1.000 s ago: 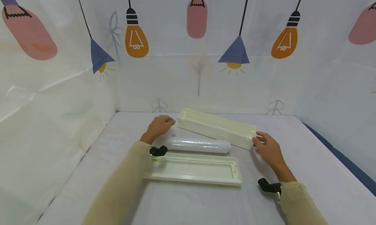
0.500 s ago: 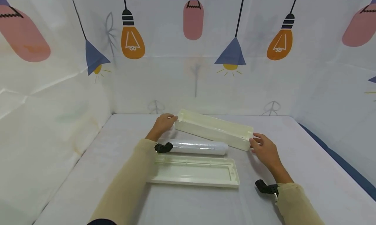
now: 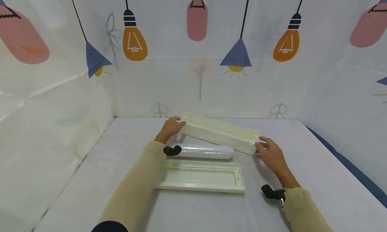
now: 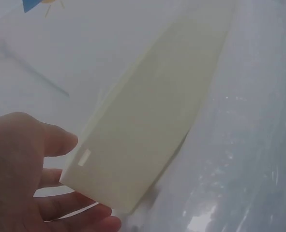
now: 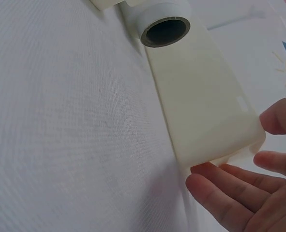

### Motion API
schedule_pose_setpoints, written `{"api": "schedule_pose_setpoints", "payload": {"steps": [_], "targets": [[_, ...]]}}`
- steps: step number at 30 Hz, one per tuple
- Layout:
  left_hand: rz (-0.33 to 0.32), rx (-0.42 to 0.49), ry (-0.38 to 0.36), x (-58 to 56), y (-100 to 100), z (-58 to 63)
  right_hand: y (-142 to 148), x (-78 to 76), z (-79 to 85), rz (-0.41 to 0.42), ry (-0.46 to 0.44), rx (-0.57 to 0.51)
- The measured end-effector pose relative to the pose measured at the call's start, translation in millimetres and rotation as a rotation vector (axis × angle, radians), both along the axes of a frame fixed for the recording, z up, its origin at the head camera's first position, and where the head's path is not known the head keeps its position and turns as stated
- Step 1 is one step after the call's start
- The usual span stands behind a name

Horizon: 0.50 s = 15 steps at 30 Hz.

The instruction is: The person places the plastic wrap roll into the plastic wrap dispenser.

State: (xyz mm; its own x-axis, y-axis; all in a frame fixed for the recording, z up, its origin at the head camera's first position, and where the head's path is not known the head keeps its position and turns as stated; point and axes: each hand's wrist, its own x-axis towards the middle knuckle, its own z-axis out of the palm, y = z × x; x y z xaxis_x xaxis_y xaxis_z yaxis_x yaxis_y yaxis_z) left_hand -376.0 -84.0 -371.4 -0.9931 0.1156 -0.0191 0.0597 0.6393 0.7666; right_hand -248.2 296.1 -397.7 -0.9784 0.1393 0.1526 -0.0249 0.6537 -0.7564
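A long, open-topped cream plastic box point(image 3: 220, 132) lies at a slant toward the back of the white table. At its left end, my left hand point(image 3: 171, 128) holds the corner, thumb point(image 4: 60, 141) at the upper edge and fingers around the end. The other end is held by my right hand point(image 3: 271, 155), with fingertips point(image 5: 201, 186) against the end wall and thumb by the rim. In front of the box lies a shiny roll of cling film point(image 3: 205, 152); its hollow core point(image 5: 166, 32) shows in the right wrist view. Nearer still is a shallow cream lid point(image 3: 199, 176), inside facing up.
White cloth point(image 3: 211, 211) covers the table. A white sheet printed with lamps and bulbs point(image 3: 181, 87) hangs behind and at the sides. Black wrist cameras point(image 3: 173, 150) sit at both cuffs. The left sleeve point(image 3: 136, 181) passes over the left ends of the lid and roll.
My left hand has moved right from beside the box onto its left end. The right hand stays at the right end. The view has shifted slightly; roll and lid lie as before.
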Motion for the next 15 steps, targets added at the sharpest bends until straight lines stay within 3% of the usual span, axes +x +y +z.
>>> {"api": "schedule_pose_setpoints", "payload": {"steps": [15], "targets": [[0.028,0.080,-0.048,-0.2,-0.1,-2.7,-2.8,1.5,4.9,0.012,-0.020,0.021]]}}
